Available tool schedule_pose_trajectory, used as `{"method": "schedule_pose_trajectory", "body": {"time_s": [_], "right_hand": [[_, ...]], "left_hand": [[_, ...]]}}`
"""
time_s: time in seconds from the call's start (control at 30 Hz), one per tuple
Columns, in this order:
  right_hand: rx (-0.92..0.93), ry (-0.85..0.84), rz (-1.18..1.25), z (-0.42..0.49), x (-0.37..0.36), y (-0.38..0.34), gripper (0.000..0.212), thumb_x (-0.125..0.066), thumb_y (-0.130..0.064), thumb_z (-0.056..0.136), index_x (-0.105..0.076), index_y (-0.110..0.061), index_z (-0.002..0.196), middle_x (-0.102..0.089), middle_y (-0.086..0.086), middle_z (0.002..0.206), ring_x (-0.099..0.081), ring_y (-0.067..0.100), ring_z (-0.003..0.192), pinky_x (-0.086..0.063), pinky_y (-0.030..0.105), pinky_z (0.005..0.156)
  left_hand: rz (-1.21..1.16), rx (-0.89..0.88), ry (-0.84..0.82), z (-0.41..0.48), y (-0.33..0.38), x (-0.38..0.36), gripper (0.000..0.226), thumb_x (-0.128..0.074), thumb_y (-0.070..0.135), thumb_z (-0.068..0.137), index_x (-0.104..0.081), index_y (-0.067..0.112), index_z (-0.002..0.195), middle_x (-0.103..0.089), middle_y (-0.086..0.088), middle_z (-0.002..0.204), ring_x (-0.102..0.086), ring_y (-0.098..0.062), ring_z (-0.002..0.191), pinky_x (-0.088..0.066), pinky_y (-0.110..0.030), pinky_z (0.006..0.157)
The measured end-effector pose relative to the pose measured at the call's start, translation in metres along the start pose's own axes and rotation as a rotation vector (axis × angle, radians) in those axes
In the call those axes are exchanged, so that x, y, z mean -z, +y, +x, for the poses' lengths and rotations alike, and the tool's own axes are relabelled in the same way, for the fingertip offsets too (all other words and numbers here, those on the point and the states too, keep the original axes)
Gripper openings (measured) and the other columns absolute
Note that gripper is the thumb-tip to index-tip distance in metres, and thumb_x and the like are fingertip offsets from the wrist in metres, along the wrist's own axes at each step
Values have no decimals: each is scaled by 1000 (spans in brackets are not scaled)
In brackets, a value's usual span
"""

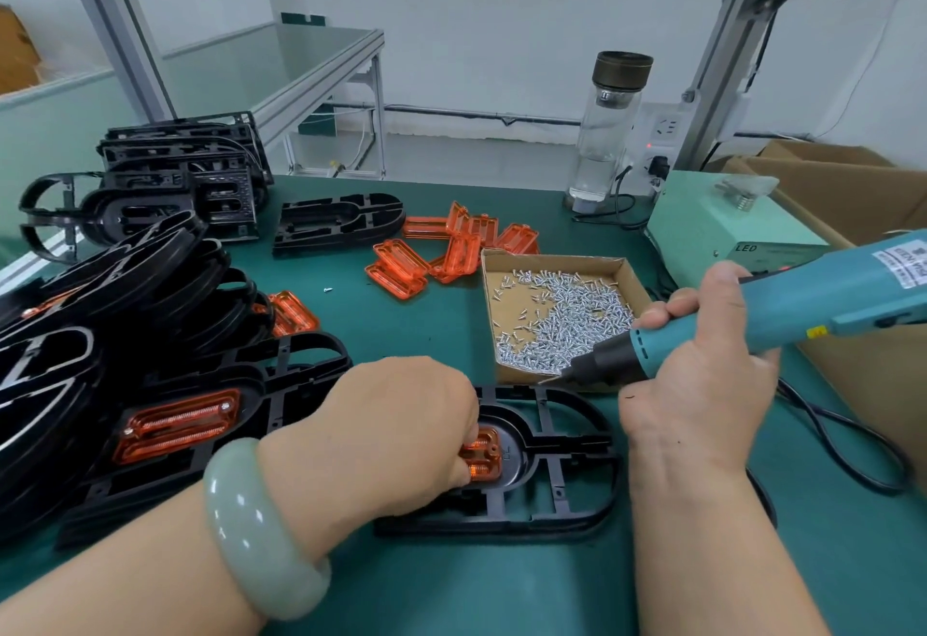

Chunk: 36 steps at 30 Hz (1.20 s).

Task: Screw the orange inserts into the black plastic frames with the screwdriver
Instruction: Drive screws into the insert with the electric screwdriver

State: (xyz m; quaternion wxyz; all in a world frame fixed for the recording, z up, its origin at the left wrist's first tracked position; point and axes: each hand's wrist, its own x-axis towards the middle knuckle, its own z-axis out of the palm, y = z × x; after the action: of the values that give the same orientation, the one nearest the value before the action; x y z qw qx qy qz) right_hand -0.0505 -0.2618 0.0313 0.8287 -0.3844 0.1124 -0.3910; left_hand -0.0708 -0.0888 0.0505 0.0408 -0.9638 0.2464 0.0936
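A black plastic frame [567,460] lies flat on the green mat in front of me. My left hand [396,429] covers its middle, fingers curled on an orange insert [484,455] seated in the frame's recess. My right hand [702,384] grips a teal electric screwdriver [782,314]; its bit tip points left, just above the frame's far edge, at the near rim of the screw box. To the left lies another frame [281,384] with an orange insert [175,424] in it, screw heads showing at its corners.
A cardboard tray of small silver screws [557,314] sits behind the frame. Loose orange inserts [441,249] lie beyond it. Black frames are stacked at left [125,294] and back left [190,158]. A glass bottle [609,128], a mint power box [727,229] and cardboard boxes [853,184] stand at right.
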Motion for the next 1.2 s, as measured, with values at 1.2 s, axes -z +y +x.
{"method": "schedule_pose_trajectory", "body": {"time_s": [1.2], "right_hand": [[-162,-48,135,-8,-5,1,11,-63,-22,94,-52,-21,91,-49,-5,58,-47,10,48,-44,22,53]], "left_hand": [[-1861,133,569,-13,4,-8,33,-58,2,86,-77,27,76,-73,-6,74,-66,-12,61,-50,-17,49]]}}
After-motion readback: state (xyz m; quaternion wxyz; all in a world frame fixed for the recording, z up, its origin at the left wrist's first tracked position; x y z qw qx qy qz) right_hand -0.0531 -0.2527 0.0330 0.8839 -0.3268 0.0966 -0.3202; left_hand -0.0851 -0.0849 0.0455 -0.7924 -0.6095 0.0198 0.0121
